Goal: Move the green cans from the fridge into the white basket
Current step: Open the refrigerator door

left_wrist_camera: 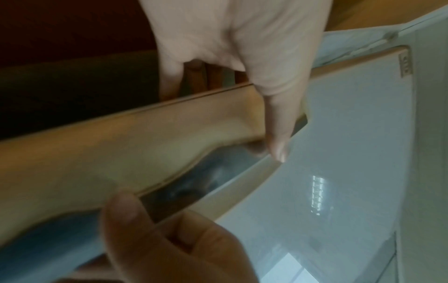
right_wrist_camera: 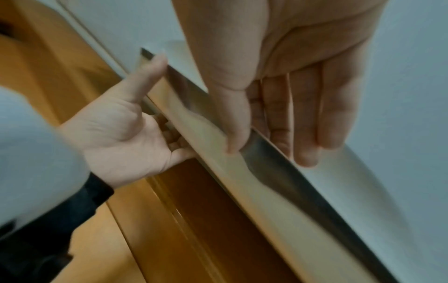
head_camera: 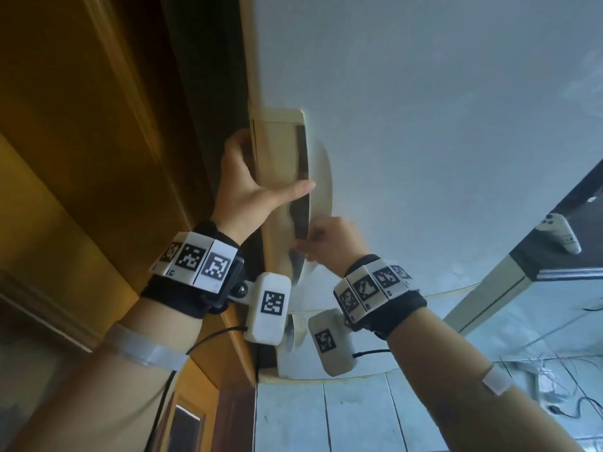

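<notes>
Both wrists sit close at 6 o'clock — left hand (head_camera: 248, 187) curls round the cream handle (head_camera: 280, 177) of the white fridge door (head_camera: 424, 109), wooden cabinet (head_camera: 81, 125) at 9 o'clock; right hand (head_camera: 329, 239) lies flat-fingered against the handle — cans unseen.

Fridge (head_camera: 424, 125): white door shut, cream handle (head_camera: 277, 151) along its left edge. Pale tiled floor (head_camera: 359, 419) below.

wooden cabinet (head_camera: 81, 132), white game controller (head_camera: 559, 236), tiled floor (head_camera: 359, 419)
</notes>
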Tool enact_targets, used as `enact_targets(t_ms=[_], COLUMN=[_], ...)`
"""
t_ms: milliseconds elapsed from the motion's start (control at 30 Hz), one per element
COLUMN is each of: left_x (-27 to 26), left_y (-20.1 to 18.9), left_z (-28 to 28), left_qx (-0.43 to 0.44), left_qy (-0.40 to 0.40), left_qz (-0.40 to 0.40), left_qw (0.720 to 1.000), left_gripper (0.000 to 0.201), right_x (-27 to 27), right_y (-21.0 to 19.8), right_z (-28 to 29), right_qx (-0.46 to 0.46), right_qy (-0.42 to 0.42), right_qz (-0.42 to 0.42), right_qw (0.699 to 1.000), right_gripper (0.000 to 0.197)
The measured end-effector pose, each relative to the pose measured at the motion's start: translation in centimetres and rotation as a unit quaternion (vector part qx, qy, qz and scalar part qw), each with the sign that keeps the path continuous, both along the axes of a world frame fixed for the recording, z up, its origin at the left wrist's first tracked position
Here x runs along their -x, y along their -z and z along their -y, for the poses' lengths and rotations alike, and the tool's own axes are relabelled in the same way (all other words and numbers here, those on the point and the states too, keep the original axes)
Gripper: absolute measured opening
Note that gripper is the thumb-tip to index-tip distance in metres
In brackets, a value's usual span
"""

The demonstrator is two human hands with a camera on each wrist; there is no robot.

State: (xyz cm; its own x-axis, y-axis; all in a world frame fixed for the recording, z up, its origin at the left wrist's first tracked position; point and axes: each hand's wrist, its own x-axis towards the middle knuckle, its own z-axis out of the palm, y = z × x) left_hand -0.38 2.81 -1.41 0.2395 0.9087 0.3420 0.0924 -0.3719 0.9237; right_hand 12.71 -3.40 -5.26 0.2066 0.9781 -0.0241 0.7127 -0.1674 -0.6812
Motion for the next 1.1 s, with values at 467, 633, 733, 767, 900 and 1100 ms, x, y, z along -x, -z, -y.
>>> enact_targets(t_ms=[467, 633, 733, 767, 900, 1100], left_x=[4.2, 6.5, 7.3, 7.3, 6.6, 1.9], left_y=[0.3, -0.4, -0.6, -0.7, -0.9, -1.2], left_z=[20.5, 25.1, 26.1, 26.1, 25.1, 19.7], left_qx=[0.100, 0.104, 0.100, 0.098, 0.106, 0.105], left_qy=[0.138, 0.216, 0.187, 0.179, 0.152, 0.120], left_qz=[0.062, 0.029, 0.089, 0.097, 0.111, 0.103], left_qw=[0.983, 0.970, 0.973, 0.974, 0.976, 0.982], left_gripper=[0.067, 0.072, 0.064, 0.064, 0.059, 0.054], right_x=[3.9, 5.7, 5.9, 5.8, 4.2, -0.6], right_y=[-2.0, -1.0, -1.0, -1.0, -1.3, -3.3], right_z=[19.5, 24.6, 25.4, 25.4, 23.5, 16.9], right_qx=[0.046, -0.029, -0.057, -0.060, -0.094, -0.136], right_qy=[-0.192, -0.180, -0.137, -0.122, -0.067, -0.001], right_qz=[-0.207, -0.272, -0.337, -0.346, -0.358, -0.379], right_qw=[0.958, 0.945, 0.930, 0.928, 0.927, 0.915], right_gripper=[0.038, 0.046, 0.049, 0.043, 0.034, 0.032])
